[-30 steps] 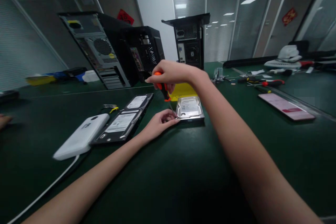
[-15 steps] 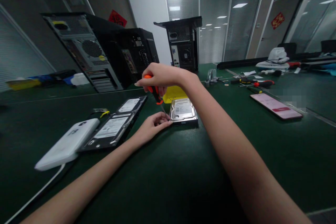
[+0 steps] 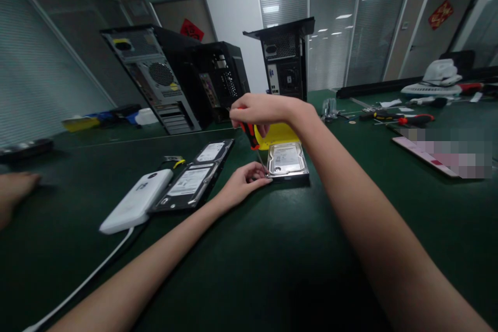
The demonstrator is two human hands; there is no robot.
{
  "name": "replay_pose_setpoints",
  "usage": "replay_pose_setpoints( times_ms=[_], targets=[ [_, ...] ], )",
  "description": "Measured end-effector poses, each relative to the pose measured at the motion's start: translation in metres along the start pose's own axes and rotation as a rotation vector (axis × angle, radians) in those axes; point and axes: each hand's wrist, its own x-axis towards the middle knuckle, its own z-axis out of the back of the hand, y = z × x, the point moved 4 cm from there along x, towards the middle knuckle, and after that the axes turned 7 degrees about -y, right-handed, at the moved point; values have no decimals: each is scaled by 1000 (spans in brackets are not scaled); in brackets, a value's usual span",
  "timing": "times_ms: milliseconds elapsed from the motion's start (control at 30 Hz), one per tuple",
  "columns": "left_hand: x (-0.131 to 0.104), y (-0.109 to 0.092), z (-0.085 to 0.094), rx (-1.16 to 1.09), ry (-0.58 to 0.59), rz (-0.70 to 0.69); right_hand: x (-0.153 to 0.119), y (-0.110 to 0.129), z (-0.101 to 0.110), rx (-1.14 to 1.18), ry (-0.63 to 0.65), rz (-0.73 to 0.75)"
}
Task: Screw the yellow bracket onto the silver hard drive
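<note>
My right hand (image 3: pixel 259 108) is closed around the orange and black handle of a screwdriver (image 3: pixel 251 136). The screwdriver tilts, its shaft running down to the near left corner of a silver hard drive (image 3: pixel 288 160) that lies flat, label up. At that same corner my left hand (image 3: pixel 246 182) rests on the table, fingers curled and thumb against the drive's edge. The exact spot under the tip is partly hidden by these fingers. A yellow container (image 3: pixel 280 134) stands right behind the drive.
Two more hard drives (image 3: pixel 190 181) and a white box-like device (image 3: pixel 136 199) with a cable lie to the left. Computer cases (image 3: pixel 171 72) stand behind. Another person's hand (image 3: pixel 17 189) enters at far left. Right are a phone (image 3: pixel 422 155) and tools (image 3: pixel 414 120).
The view has swung left, so things sit further right in the picture. Another person's hand has come into sight at the left. My hands keep their hold at the drive's corner.
</note>
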Motion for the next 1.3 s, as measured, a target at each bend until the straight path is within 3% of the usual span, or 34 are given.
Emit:
replay_pose_setpoints(
  times_ms=[567, 967, 1300],
  targets=[
    [-1, -1, -1, -19, 3, -6, -5, 0, -1, 161, 50, -13],
    [-3, 0, -2, -52, 19, -21, -1, -7, 1, 45, -2, -26],
    [-2, 3, -3, -43, 25, -13, -8, 1, 3, 43, 42, -120]
  ],
)
